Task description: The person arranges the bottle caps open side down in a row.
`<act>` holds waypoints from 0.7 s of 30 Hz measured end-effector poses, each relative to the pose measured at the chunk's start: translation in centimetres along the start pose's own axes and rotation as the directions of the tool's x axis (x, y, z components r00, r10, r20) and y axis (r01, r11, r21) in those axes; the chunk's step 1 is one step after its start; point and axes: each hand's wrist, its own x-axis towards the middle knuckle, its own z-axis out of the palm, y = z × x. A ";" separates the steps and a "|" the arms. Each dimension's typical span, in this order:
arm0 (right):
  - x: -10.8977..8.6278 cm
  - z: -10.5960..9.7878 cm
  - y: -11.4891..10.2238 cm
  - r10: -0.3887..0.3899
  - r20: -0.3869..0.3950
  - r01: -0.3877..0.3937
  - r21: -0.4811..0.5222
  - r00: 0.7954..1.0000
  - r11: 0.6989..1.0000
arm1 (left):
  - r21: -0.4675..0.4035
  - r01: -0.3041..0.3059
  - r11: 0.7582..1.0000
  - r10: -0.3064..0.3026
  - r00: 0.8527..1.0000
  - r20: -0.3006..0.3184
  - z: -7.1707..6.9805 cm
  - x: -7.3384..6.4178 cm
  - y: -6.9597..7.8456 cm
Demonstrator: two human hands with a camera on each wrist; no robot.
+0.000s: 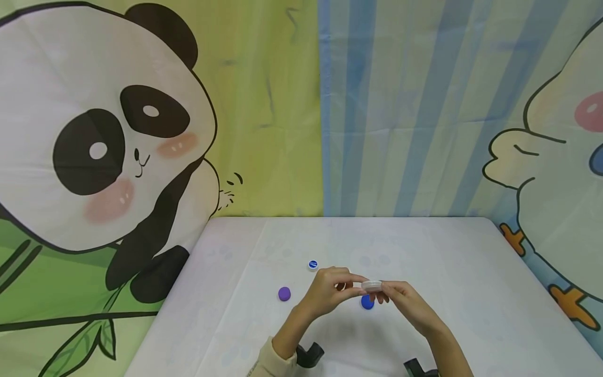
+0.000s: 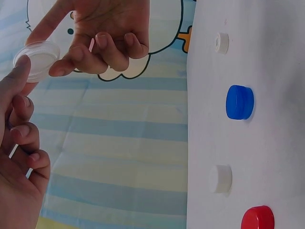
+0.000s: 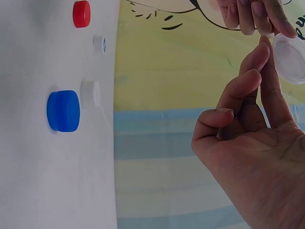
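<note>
Both hands hold a clear, ridged plastic cap (image 1: 371, 286) between them, raised over the table. My left hand (image 1: 330, 290) pinches its left edge; in the left wrist view the thumb (image 2: 20, 71) lies across its face. From the other side, my right hand (image 1: 412, 303) grips the rim with its fingertips, the other fingers loosely bent. A blue cap (image 1: 367, 302) sits on the table below the hands, partly hidden by them in the head view. To the left lies a cap (image 1: 284, 294) that looks purple there and red in the wrist views.
A small white cap with a blue label (image 1: 313, 265) lies farther back on the white table (image 1: 245, 335). Another white cap (image 2: 221, 43) stands beyond the blue one in the left wrist view. Printed cloths (image 1: 264, 104) hang behind the table.
</note>
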 end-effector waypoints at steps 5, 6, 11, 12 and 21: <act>0.0 -0.1 0.1 -0.018 0.007 0.018 -0.006 1.000 1.000 | 0.011 -0.011 1.000 0.011 1.000 -0.001 0.0 0.0 0.0; 0.0 -0.1 0.1 -0.023 0.011 0.023 -0.008 1.000 1.000 | 0.013 -0.010 1.000 0.010 1.000 0.001 0.0 0.0 0.0; 0.0 -0.1 0.0 -0.016 0.004 0.016 -0.016 1.000 1.000 | 0.005 -0.004 1.000 0.004 1.000 0.006 0.0 0.0 -0.1; 0.0 0.0 0.0 -0.009 -0.001 0.009 -0.014 1.000 1.000 | 0.002 -0.004 1.000 0.004 1.000 0.008 0.0 0.0 -0.1; 0.2 -0.1 -0.1 0.004 -0.005 -0.004 -0.014 1.000 1.000 | 0.031 -0.058 0.998 0.057 0.998 0.013 0.1 0.1 -0.4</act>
